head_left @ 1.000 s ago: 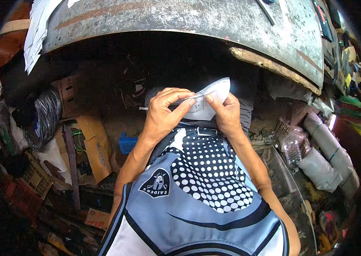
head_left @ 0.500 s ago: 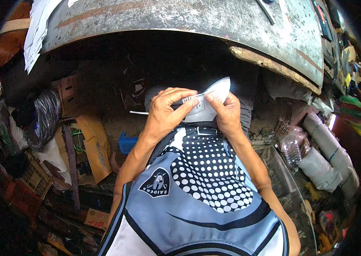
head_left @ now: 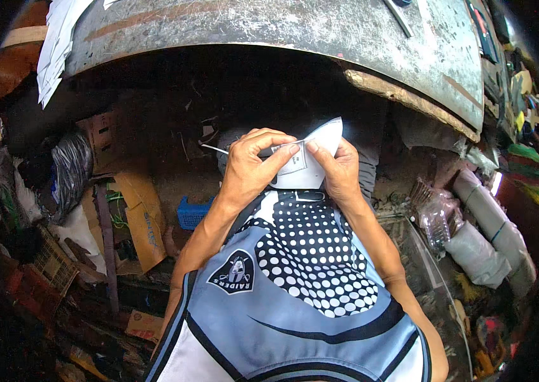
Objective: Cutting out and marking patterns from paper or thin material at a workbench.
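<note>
White sheet (head_left: 325, 137), dark markings; grey-blue jersey (head_left: 295, 293) — white dots on black, black trim; blue basket (head_left: 193, 214).

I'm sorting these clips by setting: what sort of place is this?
Most likely a cluttered workshop: a table with a scratched, worn top stands in front, with cardboard to the left and a pale roll tied with a blue band to the right.

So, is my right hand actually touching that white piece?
Touching: the head view shows the right hand gripping the white piece, its thumb lying flat across the face turned toward the camera.
</note>
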`<state>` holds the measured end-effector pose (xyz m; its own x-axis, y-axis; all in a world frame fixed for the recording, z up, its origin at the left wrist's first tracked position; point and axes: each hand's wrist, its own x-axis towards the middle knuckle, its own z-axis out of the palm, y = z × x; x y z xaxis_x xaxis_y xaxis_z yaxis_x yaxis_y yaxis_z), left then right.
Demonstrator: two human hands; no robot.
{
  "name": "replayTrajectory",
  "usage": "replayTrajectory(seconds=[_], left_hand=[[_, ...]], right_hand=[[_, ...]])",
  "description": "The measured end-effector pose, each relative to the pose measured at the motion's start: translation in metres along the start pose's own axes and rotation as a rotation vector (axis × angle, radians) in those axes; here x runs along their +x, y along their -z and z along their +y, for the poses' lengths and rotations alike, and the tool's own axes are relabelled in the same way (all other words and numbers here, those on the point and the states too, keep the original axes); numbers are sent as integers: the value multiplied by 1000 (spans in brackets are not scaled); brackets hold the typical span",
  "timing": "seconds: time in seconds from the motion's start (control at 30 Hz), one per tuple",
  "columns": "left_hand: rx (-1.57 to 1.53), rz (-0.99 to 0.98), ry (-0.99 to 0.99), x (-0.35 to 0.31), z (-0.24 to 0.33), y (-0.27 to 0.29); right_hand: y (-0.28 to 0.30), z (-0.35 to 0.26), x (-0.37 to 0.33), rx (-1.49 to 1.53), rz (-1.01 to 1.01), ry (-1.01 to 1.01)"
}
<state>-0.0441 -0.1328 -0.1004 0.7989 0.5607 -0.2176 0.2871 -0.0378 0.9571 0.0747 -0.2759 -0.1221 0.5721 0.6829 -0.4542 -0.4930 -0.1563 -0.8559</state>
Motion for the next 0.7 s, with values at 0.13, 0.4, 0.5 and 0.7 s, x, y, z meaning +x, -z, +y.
replayTrajectory(seconds=[0.13,0.4,0.5,0.7], left_hand=[[4,0,-10,1,-3,0],[22,2,-40,1,-4,0],[36,4,-52,2,-3,1],[70,20,-83,4,2,-3]], right_hand=[[0,0,-1,-1,1,-5],[0,0,0,-27,10,0],[0,2,0,-24,13,16],[-2,-1,0,-31,4,29]])
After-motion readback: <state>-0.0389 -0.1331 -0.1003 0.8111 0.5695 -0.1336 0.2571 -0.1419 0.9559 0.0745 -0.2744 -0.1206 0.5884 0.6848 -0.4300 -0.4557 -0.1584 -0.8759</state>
